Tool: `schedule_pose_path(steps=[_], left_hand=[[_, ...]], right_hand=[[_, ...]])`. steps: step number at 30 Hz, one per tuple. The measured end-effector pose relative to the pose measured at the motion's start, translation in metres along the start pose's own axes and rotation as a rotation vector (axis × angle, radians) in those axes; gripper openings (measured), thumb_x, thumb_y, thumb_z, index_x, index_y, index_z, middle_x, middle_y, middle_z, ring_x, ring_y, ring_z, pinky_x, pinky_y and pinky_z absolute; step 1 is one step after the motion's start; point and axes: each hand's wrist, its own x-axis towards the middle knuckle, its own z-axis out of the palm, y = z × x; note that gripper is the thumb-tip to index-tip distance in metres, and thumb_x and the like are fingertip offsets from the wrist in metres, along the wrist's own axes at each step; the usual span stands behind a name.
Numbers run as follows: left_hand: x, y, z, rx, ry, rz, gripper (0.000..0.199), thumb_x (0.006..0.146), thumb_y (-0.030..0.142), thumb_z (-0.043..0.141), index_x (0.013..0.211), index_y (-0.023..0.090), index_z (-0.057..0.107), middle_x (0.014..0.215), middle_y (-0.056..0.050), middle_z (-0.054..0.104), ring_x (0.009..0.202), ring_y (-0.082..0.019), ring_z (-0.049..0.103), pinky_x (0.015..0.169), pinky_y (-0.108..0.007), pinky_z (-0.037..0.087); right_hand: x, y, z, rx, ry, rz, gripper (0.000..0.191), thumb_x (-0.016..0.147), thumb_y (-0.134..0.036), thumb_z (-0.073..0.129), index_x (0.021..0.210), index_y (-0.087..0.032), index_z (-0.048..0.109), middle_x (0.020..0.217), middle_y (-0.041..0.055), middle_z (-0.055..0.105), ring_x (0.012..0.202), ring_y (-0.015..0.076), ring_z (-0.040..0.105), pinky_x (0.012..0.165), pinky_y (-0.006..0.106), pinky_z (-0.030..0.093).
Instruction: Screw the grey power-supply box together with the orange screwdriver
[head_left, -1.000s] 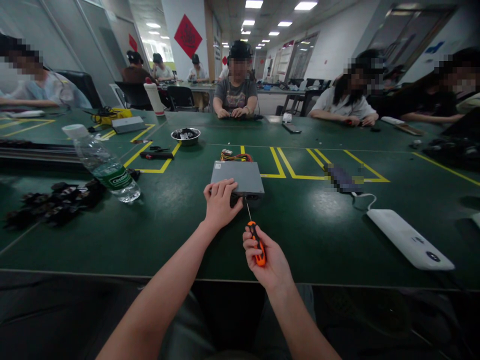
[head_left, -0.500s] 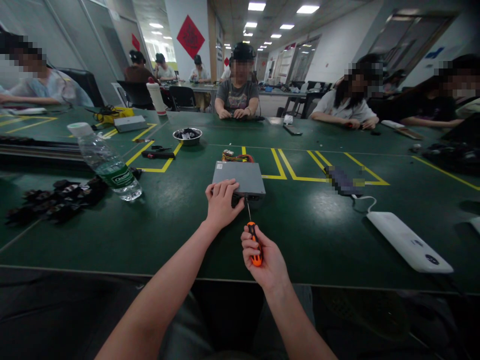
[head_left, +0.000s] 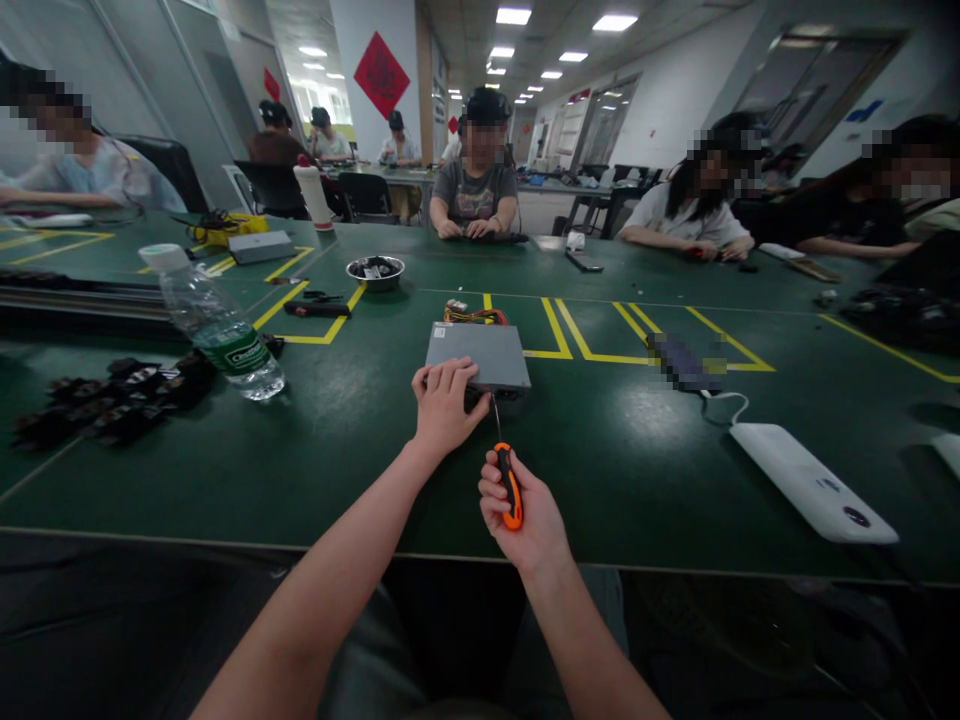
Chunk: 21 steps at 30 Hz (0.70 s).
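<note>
A grey computer power supply (head_left: 480,352) lies flat on the green table, its bundle of coloured wires (head_left: 474,314) at the far side. My left hand (head_left: 444,405) grips its near left corner, fingers across the top and thumb against the front face. In my right hand (head_left: 525,505) is a screwdriver (head_left: 510,490) with an orange and black handle, my fingers wrapped round it. Its thin shaft points away from me, and the tip meets the front face of the power supply beside my left thumb. What the tip touches is too small to make out.
On the left stand a water bottle (head_left: 225,335) and a pile of black parts (head_left: 112,400). Farther back sits a metal bowl (head_left: 375,286) of small parts. A phone (head_left: 682,362) and a cabled white power bank (head_left: 814,482) lie right. Several people sit around the table.
The screwdriver handle has turned a little in my right hand, which has shifted slightly left. My left hand and the power supply stay in place.
</note>
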Motion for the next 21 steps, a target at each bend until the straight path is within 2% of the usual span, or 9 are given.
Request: schedule_pose_path(steps=[6, 9, 14, 18, 21], left_hand=[[0.000, 0.000, 0.000, 0.005, 0.004, 0.006, 0.029, 0.080, 0.036, 0.055, 0.107, 0.024, 0.051, 0.120, -0.005, 0.057, 0.114, -0.023, 0.046, 0.098, -0.043, 0.023], [0.000, 0.000, -0.001, 0.014, 0.002, 0.005, 0.029, 0.081, 0.036, 0.053, 0.106, 0.024, 0.051, 0.120, -0.005, 0.056, 0.113, -0.023, 0.046, 0.098, -0.043, 0.023], [0.000, 0.000, 0.000, 0.026, -0.003, 0.006, 0.029, 0.081, 0.037, 0.053, 0.106, 0.023, 0.051, 0.120, -0.005, 0.056, 0.113, -0.024, 0.045, 0.098, -0.043, 0.023], [0.000, -0.001, 0.002, 0.021, 0.002, 0.006, 0.030, 0.080, 0.037, 0.055, 0.106, 0.023, 0.051, 0.120, -0.005, 0.056, 0.113, -0.024, 0.045, 0.098, -0.043, 0.023], [-0.001, -0.002, 0.003, 0.019, 0.004, 0.010, 0.030, 0.080, 0.037, 0.055, 0.107, 0.024, 0.051, 0.120, -0.005, 0.056, 0.113, -0.024, 0.045, 0.099, -0.043, 0.022]], right_hand=[[0.001, 0.001, 0.003, 0.009, 0.001, -0.045, 0.021, 0.089, -0.025, 0.043, 0.083, -0.011, 0.056, 0.063, -0.0015, 0.048, 0.040, 0.0014, 0.038, 0.031, 0.009, 0.030], [-0.001, 0.000, 0.006, 0.058, -0.005, -0.029, 0.025, 0.092, -0.023, 0.036, 0.078, -0.011, 0.054, 0.062, -0.0027, 0.046, 0.039, -0.0003, 0.035, 0.031, 0.007, 0.029], [-0.001, -0.001, 0.006, 0.053, -0.018, -0.007, 0.031, 0.094, -0.026, 0.030, 0.082, -0.010, 0.054, 0.057, -0.0040, 0.044, 0.036, 0.0003, 0.034, 0.031, 0.008, 0.031], [0.003, 0.000, 0.003, -0.019, -0.012, -0.057, 0.022, 0.090, -0.025, 0.041, 0.083, -0.011, 0.056, 0.059, -0.0027, 0.048, 0.037, 0.0004, 0.035, 0.030, 0.008, 0.029], [0.009, 0.003, -0.002, -0.098, 0.007, -0.157, 0.008, 0.080, -0.019, 0.055, 0.074, -0.013, 0.056, 0.061, -0.0020, 0.051, 0.039, 0.0004, 0.037, 0.028, 0.008, 0.025]])
